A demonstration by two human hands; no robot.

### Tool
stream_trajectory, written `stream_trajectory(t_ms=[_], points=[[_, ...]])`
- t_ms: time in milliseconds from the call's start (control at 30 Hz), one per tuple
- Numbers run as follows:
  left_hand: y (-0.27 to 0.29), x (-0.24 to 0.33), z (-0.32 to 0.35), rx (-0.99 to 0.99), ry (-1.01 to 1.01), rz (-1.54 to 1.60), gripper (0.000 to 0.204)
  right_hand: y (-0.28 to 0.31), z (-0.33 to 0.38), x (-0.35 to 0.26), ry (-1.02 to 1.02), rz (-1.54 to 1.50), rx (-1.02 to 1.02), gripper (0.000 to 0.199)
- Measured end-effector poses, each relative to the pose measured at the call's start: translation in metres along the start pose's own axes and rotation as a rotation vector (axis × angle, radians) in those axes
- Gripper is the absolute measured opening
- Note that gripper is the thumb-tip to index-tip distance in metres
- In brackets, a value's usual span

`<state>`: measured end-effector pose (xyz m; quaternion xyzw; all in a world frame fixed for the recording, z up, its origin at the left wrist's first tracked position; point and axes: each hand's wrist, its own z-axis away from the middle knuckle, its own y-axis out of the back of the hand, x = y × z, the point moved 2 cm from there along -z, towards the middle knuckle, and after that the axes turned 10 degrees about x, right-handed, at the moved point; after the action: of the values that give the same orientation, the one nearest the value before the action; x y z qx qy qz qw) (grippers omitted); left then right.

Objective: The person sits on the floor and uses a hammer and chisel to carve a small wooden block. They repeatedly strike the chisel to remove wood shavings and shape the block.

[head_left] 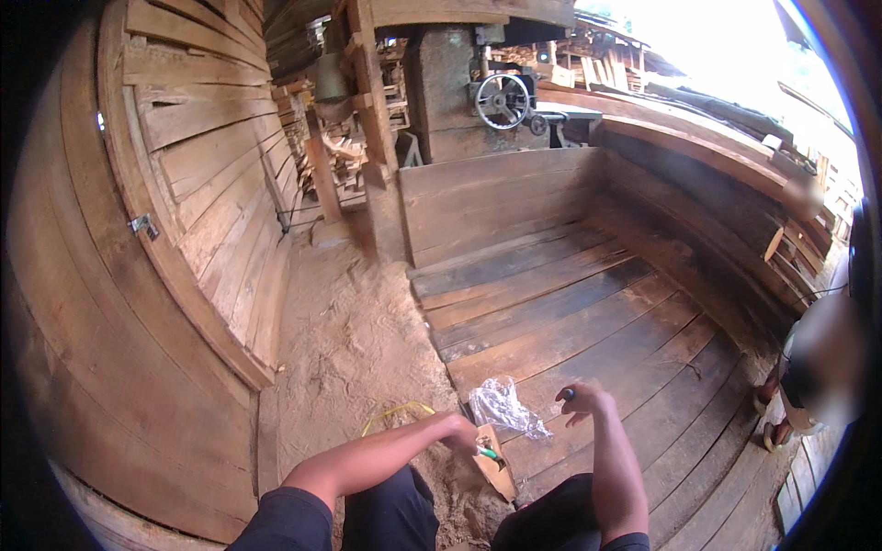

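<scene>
Sitting on plank floor (570, 321): left hand (462, 432) pinches a green-tipped tool (487, 452) over a cardboard box (496, 468). Right hand (581, 400) curls around a small dark object (568, 394). Plastic bag (501, 406) lies between the hands, at 1 o'clock from the left, which is nearer; long axis runs 10-to-4.

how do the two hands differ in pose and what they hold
The left hand sits low, curled down over a small green-tipped item at a brown paper packet; the right hand is raised higher, pinching a small dark object. The left is beside the sawdust, the right over the wooden planks. Both flank a crumpled clear plastic bag.
</scene>
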<state>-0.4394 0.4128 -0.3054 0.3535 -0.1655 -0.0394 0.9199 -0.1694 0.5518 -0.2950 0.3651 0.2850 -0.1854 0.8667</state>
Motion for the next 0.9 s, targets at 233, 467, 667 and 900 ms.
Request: stream_trajectory(t_ms=[233, 467, 667, 900], points=[[0.005, -0.006, 0.0, 0.046, 0.05, 0.016, 0.046, 0.006, 0.018, -0.014, 0.058, 0.106, 0.073, 0.048], [0.005, -0.011, -0.001, 0.056, -0.002, -0.016, 0.047, 0.005, 0.017, -0.017, 0.07, 0.154, 0.114, 0.045], [0.007, -0.004, 0.009, 0.033, 0.076, 0.064, 0.048, 0.008, 0.016, -0.014, 0.047, 0.17, 0.171, 0.047], [-0.009, -0.023, -0.024, 0.053, -0.006, -0.034, 0.051, 0.006, 0.009, -0.001, 0.101, 0.193, 0.181, 0.042]])
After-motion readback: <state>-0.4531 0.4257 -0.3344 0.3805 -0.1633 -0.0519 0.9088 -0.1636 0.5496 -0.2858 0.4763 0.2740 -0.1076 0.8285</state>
